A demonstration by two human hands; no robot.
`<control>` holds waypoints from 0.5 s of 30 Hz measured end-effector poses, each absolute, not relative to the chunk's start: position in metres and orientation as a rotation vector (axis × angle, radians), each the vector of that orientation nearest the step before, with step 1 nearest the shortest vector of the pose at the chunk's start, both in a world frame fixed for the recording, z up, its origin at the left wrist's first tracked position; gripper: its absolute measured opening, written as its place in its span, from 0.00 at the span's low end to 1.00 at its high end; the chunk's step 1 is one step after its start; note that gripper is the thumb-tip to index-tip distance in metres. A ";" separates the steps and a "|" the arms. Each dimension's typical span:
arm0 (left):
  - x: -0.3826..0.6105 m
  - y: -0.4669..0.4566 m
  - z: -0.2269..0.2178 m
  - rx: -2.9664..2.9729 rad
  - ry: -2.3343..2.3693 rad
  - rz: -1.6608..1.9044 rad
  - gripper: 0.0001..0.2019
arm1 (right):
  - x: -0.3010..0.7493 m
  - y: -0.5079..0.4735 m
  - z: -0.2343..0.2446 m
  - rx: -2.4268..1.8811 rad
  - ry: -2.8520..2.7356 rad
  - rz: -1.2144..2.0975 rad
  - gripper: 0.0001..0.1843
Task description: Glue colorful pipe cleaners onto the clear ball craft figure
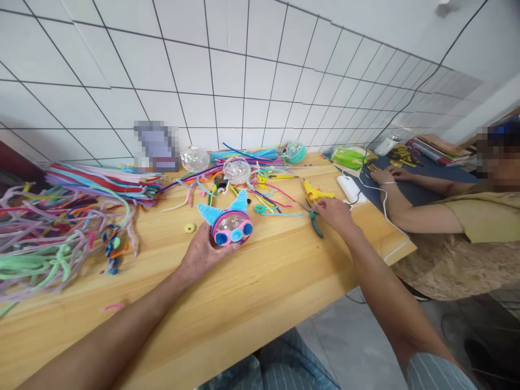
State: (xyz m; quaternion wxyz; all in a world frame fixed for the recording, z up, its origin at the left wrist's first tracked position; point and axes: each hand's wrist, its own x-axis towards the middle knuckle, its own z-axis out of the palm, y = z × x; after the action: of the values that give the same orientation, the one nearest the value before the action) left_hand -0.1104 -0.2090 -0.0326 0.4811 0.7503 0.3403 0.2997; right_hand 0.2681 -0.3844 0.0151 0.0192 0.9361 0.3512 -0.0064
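Note:
My left hand (207, 250) is closed around a clear decorated ball (232, 223) just above the tabletop. The ball has two light blue fuzzy ears, a pink band and blue round eyes with a pale blue disc between them. At the right, my right hand (335, 214) has its fingers closed at a pair of green-handled pliers (314, 223) lying on the table. One handle shows in front of the fingers; the other seems to be under them. Right behind these fingers lies a yellow glue gun (319, 192).
Piles of pipe cleaners (101, 184) fill the left side. Clear balls (236, 170) and a teal-wrapped ball (294, 152) stand toward the tiled wall. A white power box (351, 189) with cables lies at the right. Beyond it, a co-worker's hands (384, 176) are over a dark surface.

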 end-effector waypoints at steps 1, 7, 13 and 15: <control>-0.111 -0.209 -0.034 1.832 0.831 0.738 0.37 | 0.271 -0.380 0.013 2.900 1.083 -0.029 0.20; -0.111 -0.211 -0.030 1.805 0.817 0.705 0.38 | 0.283 -0.364 0.015 2.892 1.015 -0.026 0.19; -0.110 -0.211 -0.027 1.821 0.834 0.707 0.39 | 0.260 -0.379 0.017 2.885 1.080 0.087 0.22; -0.111 -0.209 -0.029 1.841 0.789 0.697 0.37 | 0.246 -0.391 0.013 2.849 1.166 0.112 0.22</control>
State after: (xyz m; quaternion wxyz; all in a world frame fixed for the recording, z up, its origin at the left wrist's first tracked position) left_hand -0.1110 -0.2093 -0.0290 0.4887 0.7574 0.3246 0.2867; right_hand 0.2456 -0.3912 0.0134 0.0305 0.9244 0.3785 0.0363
